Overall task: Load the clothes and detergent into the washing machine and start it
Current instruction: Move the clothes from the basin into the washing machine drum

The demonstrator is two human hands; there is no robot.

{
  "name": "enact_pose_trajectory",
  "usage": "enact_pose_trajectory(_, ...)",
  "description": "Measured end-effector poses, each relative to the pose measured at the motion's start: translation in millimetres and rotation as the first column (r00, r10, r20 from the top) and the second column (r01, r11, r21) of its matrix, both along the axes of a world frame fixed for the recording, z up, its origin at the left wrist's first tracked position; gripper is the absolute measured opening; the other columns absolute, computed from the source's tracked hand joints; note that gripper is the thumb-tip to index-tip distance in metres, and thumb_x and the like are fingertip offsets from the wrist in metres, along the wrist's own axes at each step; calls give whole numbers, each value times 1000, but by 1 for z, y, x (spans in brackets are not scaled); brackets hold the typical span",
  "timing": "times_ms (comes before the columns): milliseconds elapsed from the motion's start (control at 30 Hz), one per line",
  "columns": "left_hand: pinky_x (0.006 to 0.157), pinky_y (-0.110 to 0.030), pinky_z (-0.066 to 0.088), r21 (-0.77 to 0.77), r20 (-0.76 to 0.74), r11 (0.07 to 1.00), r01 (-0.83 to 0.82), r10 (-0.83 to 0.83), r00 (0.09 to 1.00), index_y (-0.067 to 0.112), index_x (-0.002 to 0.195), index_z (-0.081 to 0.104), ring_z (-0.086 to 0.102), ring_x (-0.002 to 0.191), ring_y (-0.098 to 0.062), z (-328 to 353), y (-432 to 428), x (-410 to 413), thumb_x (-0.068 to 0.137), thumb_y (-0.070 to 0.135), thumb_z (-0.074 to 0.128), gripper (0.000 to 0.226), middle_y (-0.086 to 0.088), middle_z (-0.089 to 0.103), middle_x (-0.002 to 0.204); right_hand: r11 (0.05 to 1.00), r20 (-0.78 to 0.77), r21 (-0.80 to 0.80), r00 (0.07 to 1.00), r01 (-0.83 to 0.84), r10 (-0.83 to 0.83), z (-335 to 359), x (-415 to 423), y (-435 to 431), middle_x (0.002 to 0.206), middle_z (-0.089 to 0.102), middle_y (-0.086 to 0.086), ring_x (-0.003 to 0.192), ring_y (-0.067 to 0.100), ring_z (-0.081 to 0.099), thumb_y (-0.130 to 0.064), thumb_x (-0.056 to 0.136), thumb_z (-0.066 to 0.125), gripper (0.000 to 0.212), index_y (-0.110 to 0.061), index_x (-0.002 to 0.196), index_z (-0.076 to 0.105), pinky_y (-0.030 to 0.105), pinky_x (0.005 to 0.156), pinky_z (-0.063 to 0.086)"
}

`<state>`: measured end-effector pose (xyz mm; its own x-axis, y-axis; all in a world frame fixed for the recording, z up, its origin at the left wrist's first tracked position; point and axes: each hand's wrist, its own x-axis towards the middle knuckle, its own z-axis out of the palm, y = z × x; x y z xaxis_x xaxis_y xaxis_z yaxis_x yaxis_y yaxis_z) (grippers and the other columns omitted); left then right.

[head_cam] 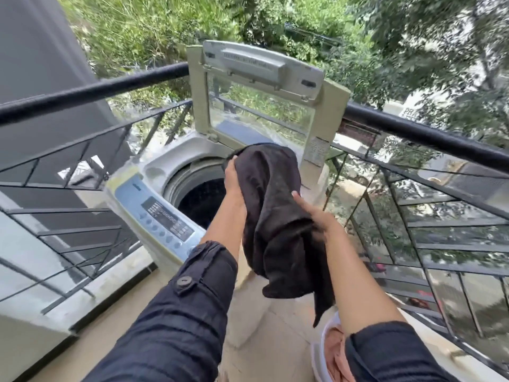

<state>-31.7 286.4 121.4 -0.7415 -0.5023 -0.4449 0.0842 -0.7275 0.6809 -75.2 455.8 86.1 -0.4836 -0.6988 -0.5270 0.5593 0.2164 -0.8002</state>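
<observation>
Both hands up at the washing machine (154,188), lid (264,86) raised, drum (203,197) open. 1 black garment (272,210) is bunched over the drum's right rim, mostly hanging outside. Left hand (234,180) is clamped on its top edge; right hand (316,216) holds the middle, fingers partly buried in cloth. It looks light, limp and floppy, with a trailing tail likely to snag the rim, so gather the low end. More clothes wait in a basket (319,351) at lower right.

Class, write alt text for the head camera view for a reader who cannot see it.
Both hands, left hand and right hand, hold a black garment over the open washing machine on a railed balcony.
</observation>
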Motion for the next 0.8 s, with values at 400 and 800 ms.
enact_pose_trajectory(400,69,-28,49,-66,49,940,-333,337,940,6,134,49,62,99,-29,-7,-125,-21,87,46,57,61,-12,59,126,943,-442,312,896,116,36,10,-10,-104,79,54,4,59,14,55,-9,97,46,13,-2,103,55,15,60,55)
enact_pose_trajectory(800,104,-46,44,-162,6,942,-295,300,954,11,124,59,57,117,-34,-92,-197,-28,58,42,60,72,-15,63,124,705,218,-246,747,665,-628,-1,-37,-209,78,71,2,75,20,65,-34,100,37,36,-13,91,65,26,70,52)
